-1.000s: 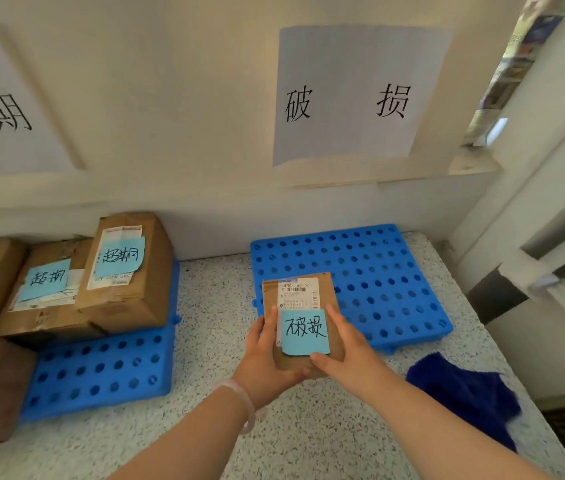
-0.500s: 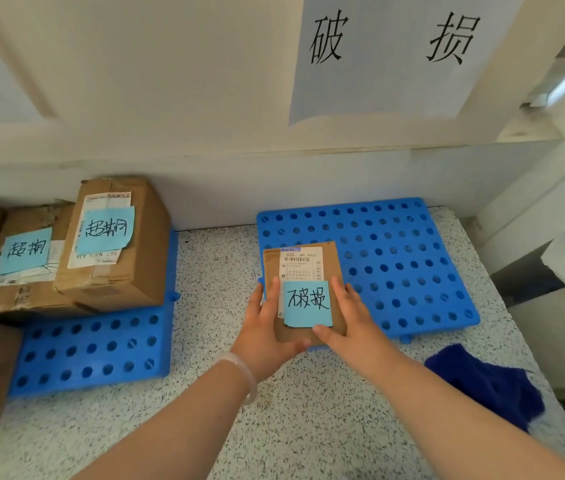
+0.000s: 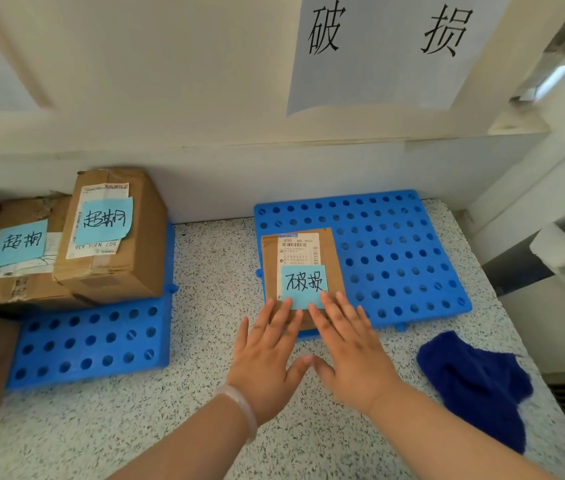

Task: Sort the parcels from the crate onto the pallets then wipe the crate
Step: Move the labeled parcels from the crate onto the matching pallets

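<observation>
While parcel (image 3: 303,258) lies flat on near-left corner of right pallet (image 3: 412,237), left hand (image 3: 267,355) and right hand (image 3: 350,355) are spread flat, fingers straight, fingertips (image 3: 287,304) on its near edge, grasping nothing.

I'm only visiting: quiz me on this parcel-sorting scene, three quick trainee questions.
1. True or false: the flat brown cardboard parcel lies on the right-hand blue perforated plastic pallet.
2. The dark blue fluffy cloth lies: A) on that pallet; B) on the speckled counter; C) on a parcel.
3. Fill in: the left hand and right hand touch the parcel with ___ fingers.
Key: 1 true; 2 B; 3 straight.
</observation>
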